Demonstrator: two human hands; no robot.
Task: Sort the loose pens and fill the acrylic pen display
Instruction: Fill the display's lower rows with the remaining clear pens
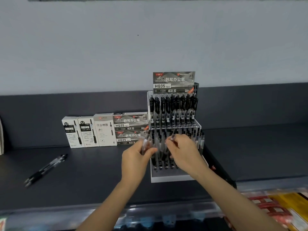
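Note:
A tiered acrylic pen display stands on the dark shelf, its upper row full of black pens and its lower rows partly filled. My left hand grips a clear-barrelled pen just left of the display's lower tier. My right hand pinches another pen over the lower tier, its top end pointing up. Two loose black pens lie on the shelf at the far left.
Three white pen boxes and two stacked grey HQ35 boxes stand against the back wall left of the display. Another HQ35 box sits on top of it. Red and yellow packaged goods fill a lower shelf at bottom right.

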